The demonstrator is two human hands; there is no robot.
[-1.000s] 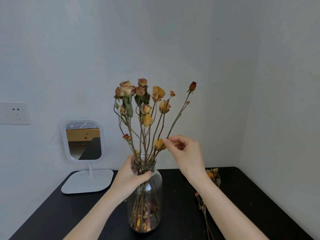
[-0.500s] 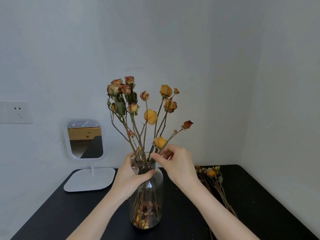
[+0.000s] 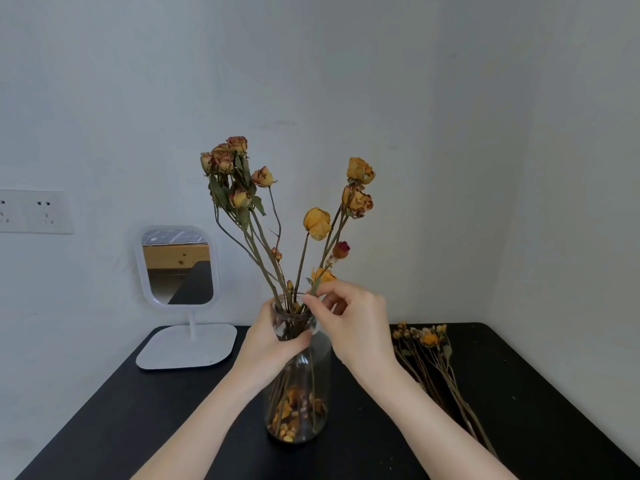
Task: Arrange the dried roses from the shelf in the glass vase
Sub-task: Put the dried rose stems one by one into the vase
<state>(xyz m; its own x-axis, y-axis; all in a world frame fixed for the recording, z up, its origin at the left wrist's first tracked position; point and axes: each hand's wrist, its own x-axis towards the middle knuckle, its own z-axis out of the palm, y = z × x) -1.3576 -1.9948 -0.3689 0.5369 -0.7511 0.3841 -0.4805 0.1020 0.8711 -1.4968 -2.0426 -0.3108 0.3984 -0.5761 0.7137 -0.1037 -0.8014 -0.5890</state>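
At the half-hidden vase neck [image 3: 292, 323], left hand [image 3: 273, 337] grips glass, right hand [image 3: 353, 323] pinches a stem [image 3: 313, 288].

Vase mouth [image 3: 294, 306] crowded with stems [image 3: 277, 265]

— What's the vase made of, on your feed?
— I see a glass vase [image 3: 304, 382], clear, smooth and glossy, with pale glints on its shoulder. The dried roses [image 3: 317, 223] in it look papery and matt, with crinkled petals and rough, woody stems.
— And underneath?
— The tabletop [image 3: 138, 410] is black and matt, with fine pale specks on the right. The loose roses [image 3: 430, 339] lying there look just as dry and dull.
— Far left?
— I make out a mirror [image 3: 178, 268]. Its white frame and base look like smooth plastic with a slight sheen, and the glass is glossy. The socket plate [image 3: 34, 211] looks like smooth white plastic. The wall [image 3: 381, 81] is matt paint.
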